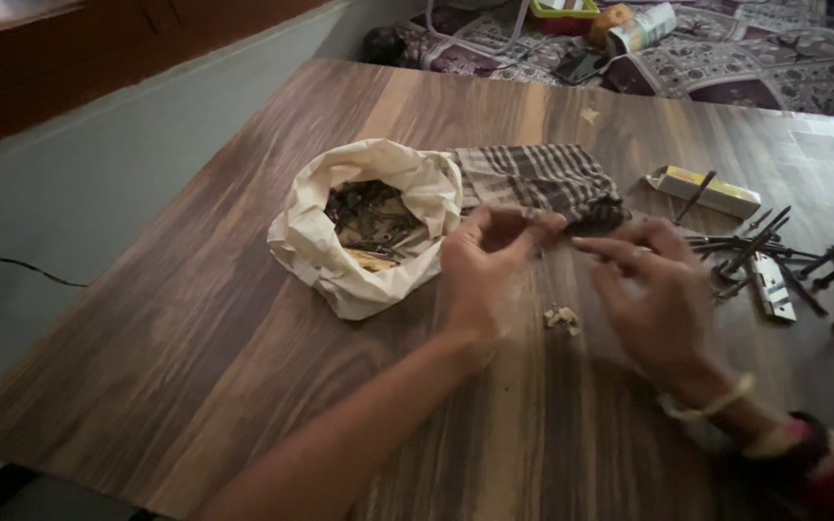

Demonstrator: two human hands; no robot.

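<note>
A broad wood-grain counter [243,318] fills most of the view, lying low over a grey floor, with a patterned rug [726,58] beyond its far edge; on the counter, left of centre, sits a cream cloth bag [340,260] with its mouth rolled open, showing a heap of dark metal pieces inside; a checked cloth [538,178] lies just behind the hands, touching the bag's right side. The left hand [485,270] is raised just right of the bag, fingers curled with thumb and fingertips drawn together in a pinch, though whether anything small sits in that grip cannot be told through the blur; the right hand [653,294] hovers close beside it, fingers spread apart and pointing toward the left hand, holding nothing visible, with pale bangles [716,400] at the wrist. To the right lies a scatter of long dark bolts [774,253] around a small bright metal hinge plate [772,287]; beyond them rests a small yellow-and-white box [707,191]; between the hands, on the counter, lies a small crumpled scrap of paper [562,318].
</note>
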